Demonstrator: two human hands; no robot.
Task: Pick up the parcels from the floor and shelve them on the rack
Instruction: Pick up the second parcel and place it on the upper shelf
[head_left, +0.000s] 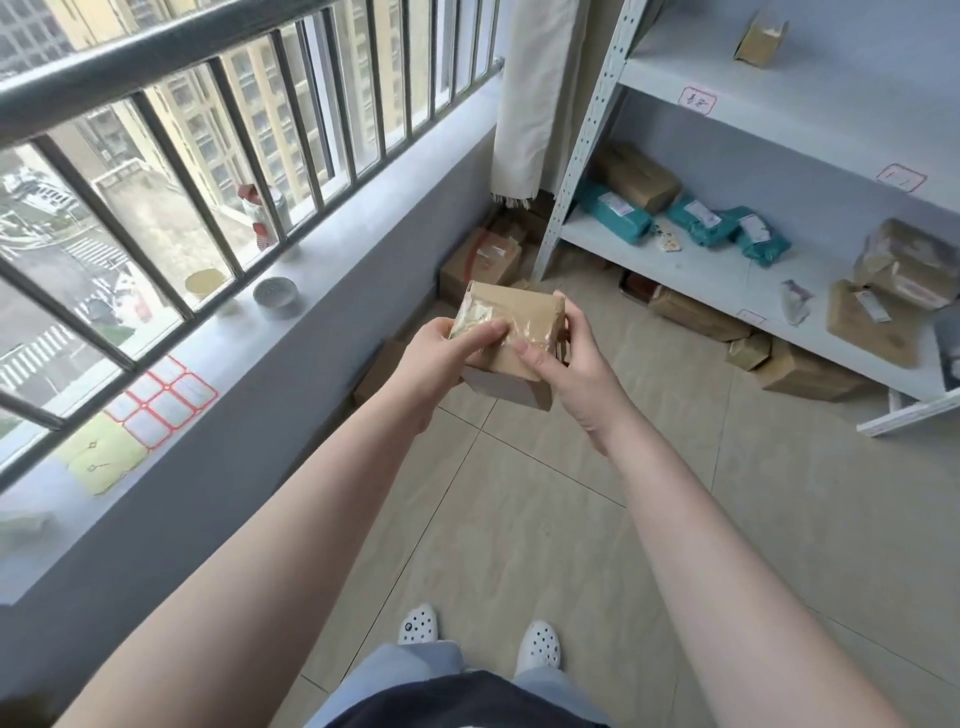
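Holding a small brown cardboard parcel (511, 332) in the air, in front of the body and above the tiled floor (519, 519), both hands are closed on it; the left hand (441, 358) is gripping the near left side with the thumb lying on top, and the right hand (566, 364) is gripping the right side with its thumb pressing on the shiny tape; the parcel is looking light, since it is sitting easily between the hands; it is a stiff little box with flat sides, so it is probably keeping its shape when squeezed; the clear tape on top is looking smooth and maybe a bit slippery, so holding it by the two side walls, thumbs on top, is seeming the safest way; a pale patch is showing under the tape, but no words on it are readable.

The white metal rack (587, 140) is standing to the right, well apart from the hands; teal plastic mailers (618, 215) and brown parcels are already lying on its lower shelf (727, 270); small pink-edged tags (697, 100) are sticking on the shelf fronts, and their writing is too small to read; more brown boxes (480, 262) are still waiting on the floor near the rack's leg; a sheet of red-bordered blank labels (166, 400) is lying on the window sill (322, 291).
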